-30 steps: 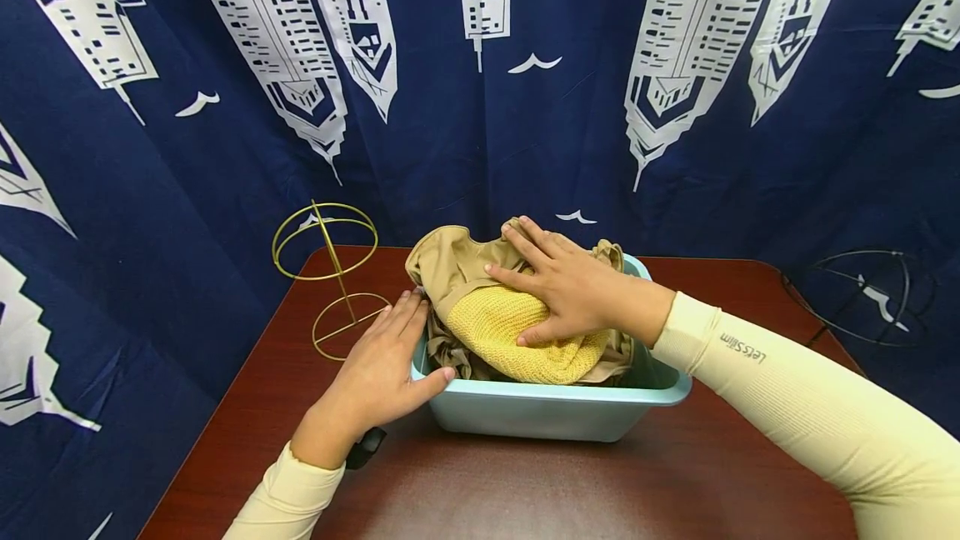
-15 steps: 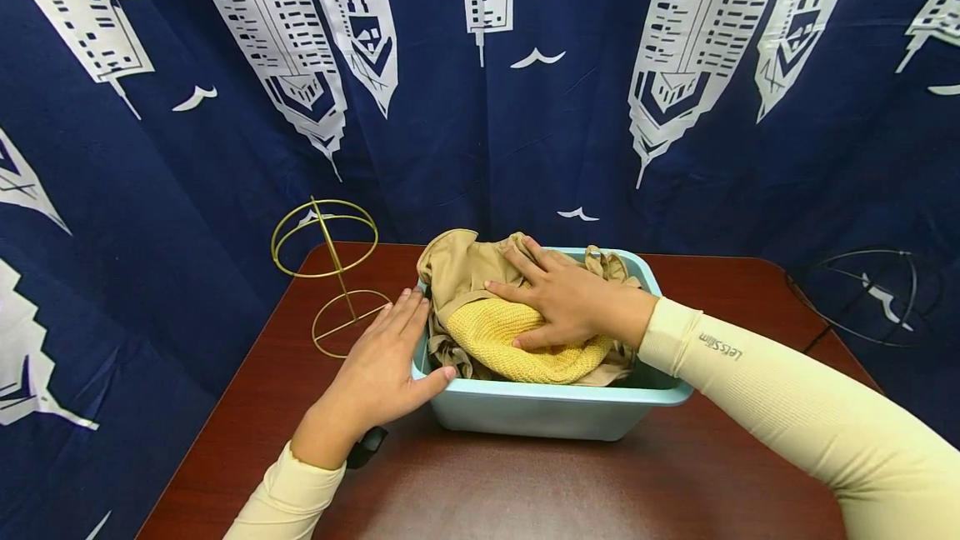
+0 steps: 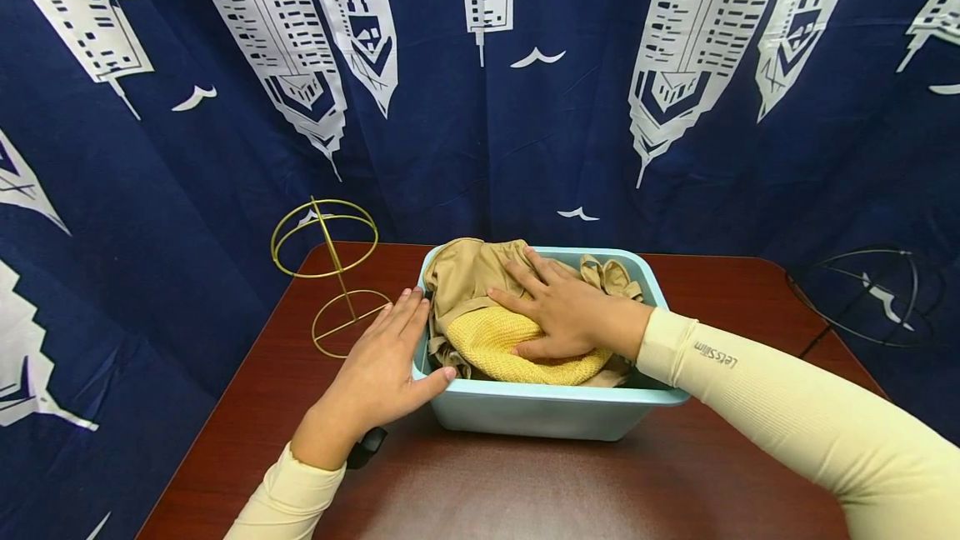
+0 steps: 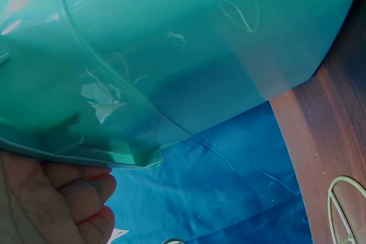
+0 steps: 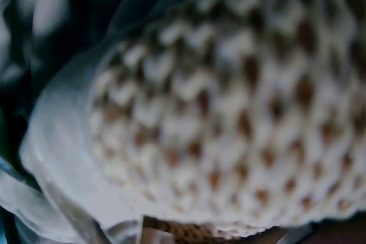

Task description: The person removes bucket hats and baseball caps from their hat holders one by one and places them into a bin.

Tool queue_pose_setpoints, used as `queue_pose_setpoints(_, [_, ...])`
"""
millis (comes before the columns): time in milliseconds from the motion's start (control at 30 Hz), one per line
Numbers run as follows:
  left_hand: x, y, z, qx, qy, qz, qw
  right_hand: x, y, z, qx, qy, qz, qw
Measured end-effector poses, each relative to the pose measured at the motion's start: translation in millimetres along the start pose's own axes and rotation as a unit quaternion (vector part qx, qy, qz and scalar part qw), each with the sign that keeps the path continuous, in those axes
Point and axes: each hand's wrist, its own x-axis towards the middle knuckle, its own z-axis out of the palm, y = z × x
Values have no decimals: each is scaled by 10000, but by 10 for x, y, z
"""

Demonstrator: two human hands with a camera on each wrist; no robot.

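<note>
A light blue plastic tub [image 3: 540, 413] stands on the table, filled with cloth. Tan fabric [image 3: 468, 273] lies at its back and left, and a yellow knitted piece [image 3: 491, 348] bulges at the front. Spread flat over both, my right hand [image 3: 573, 311] presses down on the heap with straight fingers. The knit [image 5: 229, 112] fills most of the right wrist view, blurred and close. My left hand [image 3: 378, 361] rests along the tub's left rim, fingers extended and thumb over the front corner. From below, the left wrist view shows its fingers [image 4: 86, 198] against the underside of the tub's rim [image 4: 86, 161].
A gold wire stand [image 3: 341, 273] with round hoops is at the left, close behind my left hand. A dark wire stand [image 3: 862, 298] is at the right edge of the brown table [image 3: 510, 490]. A navy curtain [image 3: 555, 148] with white building prints hangs behind.
My right hand has pushed the cloth lower into the tub, and the tan fabric's top has sunk, baring more of the back rim. The left hand has stayed on the rim.
</note>
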Motion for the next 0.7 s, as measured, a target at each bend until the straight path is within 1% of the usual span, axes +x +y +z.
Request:
queue_pose_setpoints(167, [0,15,-5,12,-34,-36,10000,-16,-19,-8,-4,-148,43,9999])
queue_pose_setpoints(333, [3,21,-13,36,-65,-52,10000,-7,-27,-21,77,-496,71,9987])
queue_pose_setpoints(700, [-2,6,-8,91,-27,10,10000,29,-5,-43,452,-942,-82,9945])
